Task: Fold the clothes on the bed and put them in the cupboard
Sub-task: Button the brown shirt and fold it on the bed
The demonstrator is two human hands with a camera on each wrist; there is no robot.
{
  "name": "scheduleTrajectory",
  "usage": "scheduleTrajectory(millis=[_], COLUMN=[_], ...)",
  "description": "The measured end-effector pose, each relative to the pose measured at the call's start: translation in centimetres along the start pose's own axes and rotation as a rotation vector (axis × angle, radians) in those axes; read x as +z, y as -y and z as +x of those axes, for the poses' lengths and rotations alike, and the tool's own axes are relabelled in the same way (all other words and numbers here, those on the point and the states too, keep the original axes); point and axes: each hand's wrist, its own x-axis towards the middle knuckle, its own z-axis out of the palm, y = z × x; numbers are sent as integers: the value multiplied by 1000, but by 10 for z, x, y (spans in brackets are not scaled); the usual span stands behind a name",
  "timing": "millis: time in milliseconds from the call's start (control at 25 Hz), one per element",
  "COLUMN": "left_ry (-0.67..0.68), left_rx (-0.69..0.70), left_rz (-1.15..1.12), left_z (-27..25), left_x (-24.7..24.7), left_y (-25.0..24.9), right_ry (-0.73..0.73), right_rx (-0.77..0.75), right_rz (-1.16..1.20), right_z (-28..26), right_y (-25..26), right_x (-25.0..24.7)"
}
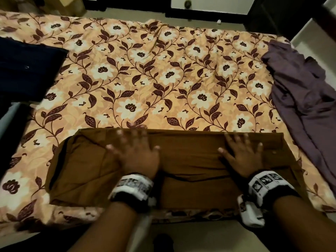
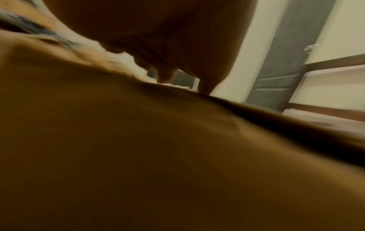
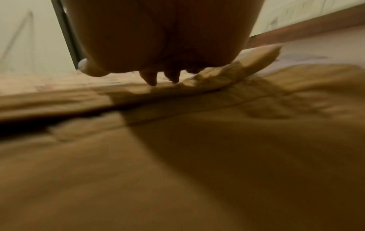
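A brown garment (image 1: 190, 160) lies partly folded at the near edge of the bed, its far fold line straight. My left hand (image 1: 134, 150) rests flat on its middle with fingers spread. My right hand (image 1: 240, 151) presses flat on its right part, fingers spread too. In the left wrist view the brown garment (image 2: 158, 156) fills the frame under my left hand (image 2: 168, 46). In the right wrist view my right hand (image 3: 158, 39) hovers low over the brown garment (image 3: 177, 156), fingertips touching the cloth. Both pictures are blurred.
The floral bedsheet (image 1: 145, 79) covers the bed. A dark navy folded garment (image 1: 27, 70) sits at the left edge. A crumpled purple garment (image 1: 301, 95) lies along the right edge. A dark door frame and pale floor lie beyond the bed's far side.
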Motion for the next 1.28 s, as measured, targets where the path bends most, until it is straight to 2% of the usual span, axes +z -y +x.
scheduleTrajectory(millis=[40,80,120,160,200,320,400,480,560,600,680,720,800,880,1040,1120,1200,1280], left_ry=[-21,55,157,219,241,182,138,151,106,43,-84,-73,117,174,130,97,66,105], left_rx=[179,330,399,440,428,399,272,130,23,22,180,302,401,352,316,282,418,666], left_rz=[-60,-133,-196,-225,-210,-86,-57,17,110,139,57,-15,-144,-159,-76,-55,-59,-27], left_z=[-9,-19,-21,-21,-13,1,28,49,51,45,16,-2,-33,-37,-34,-38,-48,-62], left_x=[9,20,29,35,37,39,30,13,-9,-16,-16,-2,27,46,60,55,53,59], left_y=[-37,-77,-95,-108,-99,-31,30,93,122,111,45,6,-48,-55,-50,-60,-87,-116], right_ry=[11,26,30,24,35,78,87,77,59,49,23,10,-8,-16,-9,-78,-244,-289], right_rx=[-81,-124,-140,-112,-77,20,82,149,162,124,-43,-127,-211,-167,-18,118,276,369], right_rz=[11,11,12,5,1,15,11,10,-31,-35,-15,-2,57,30,-94,59,358,692], right_z=[0,0,6,8,10,7,3,-2,-11,-16,-22,-25,-27,-25,-30,-29,-18,-10], right_y=[24,39,56,51,48,29,13,-5,-6,7,50,71,83,44,-76,-112,-152,-172], right_x=[10,17,24,25,23,14,4,-4,-8,-6,13,27,43,45,23,5,2,8])
